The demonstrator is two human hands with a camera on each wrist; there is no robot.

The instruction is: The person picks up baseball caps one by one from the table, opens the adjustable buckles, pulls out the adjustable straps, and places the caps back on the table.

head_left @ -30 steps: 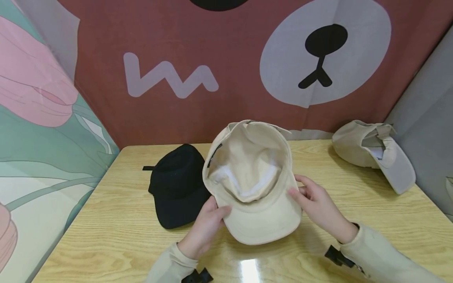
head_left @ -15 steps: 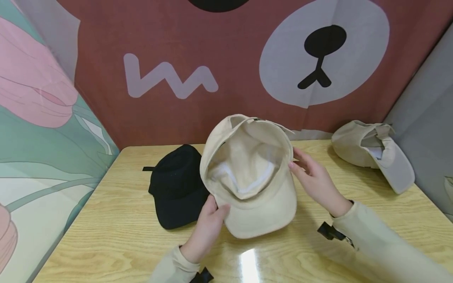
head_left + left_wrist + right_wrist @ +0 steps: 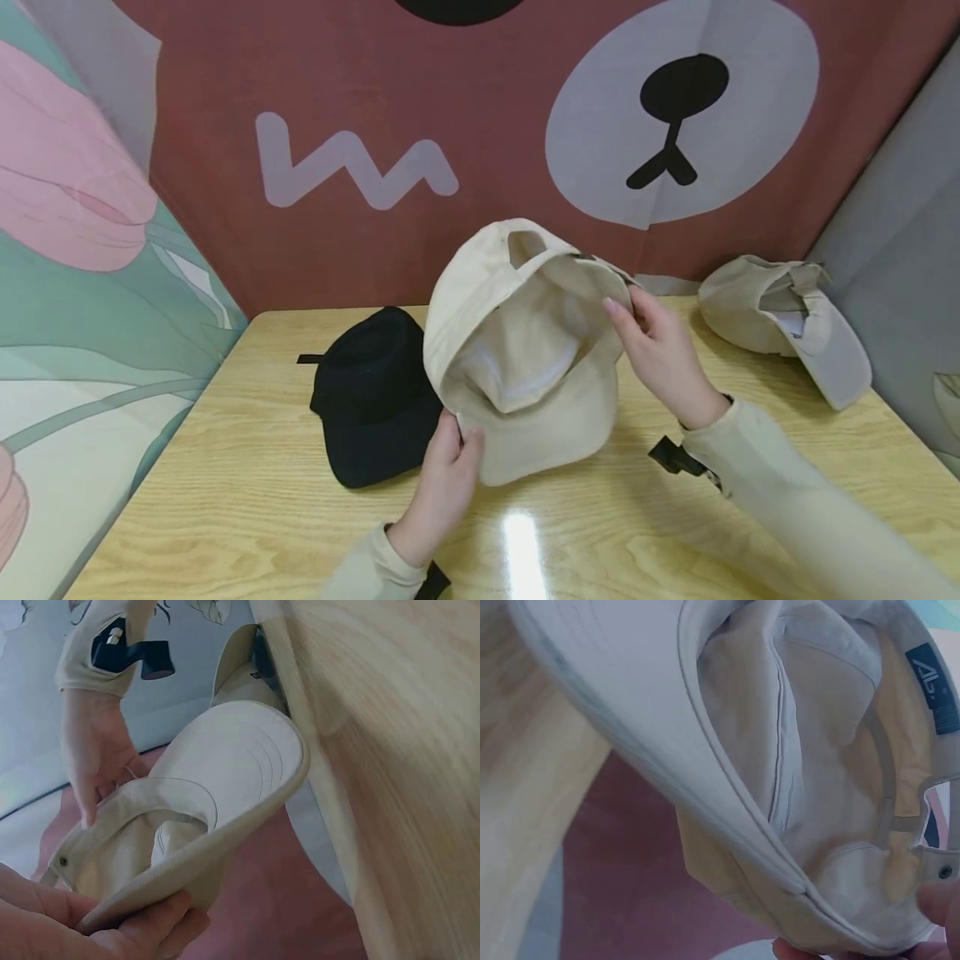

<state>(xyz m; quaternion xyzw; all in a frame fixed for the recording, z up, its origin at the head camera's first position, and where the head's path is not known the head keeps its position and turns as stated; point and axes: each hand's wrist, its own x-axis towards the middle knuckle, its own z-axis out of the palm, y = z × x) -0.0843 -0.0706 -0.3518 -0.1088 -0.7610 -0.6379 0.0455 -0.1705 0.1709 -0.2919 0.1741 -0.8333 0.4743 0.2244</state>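
Over a wooden table (image 3: 225, 533), both hands (image 3: 440, 485) (image 3: 667, 360) pinch a cream cap (image 3: 525, 354); a black cap (image 3: 375, 400) lies nearby.

Through the head camera I get a pale table (image 3: 247, 508) with wood grain and a gloss to it. On it, left of centre, I see a black cap (image 3: 371, 383), brim (image 3: 382, 454) towards my camera. At the far right I make out a tan cap (image 3: 731, 308), tipped over, its inside partly showing.
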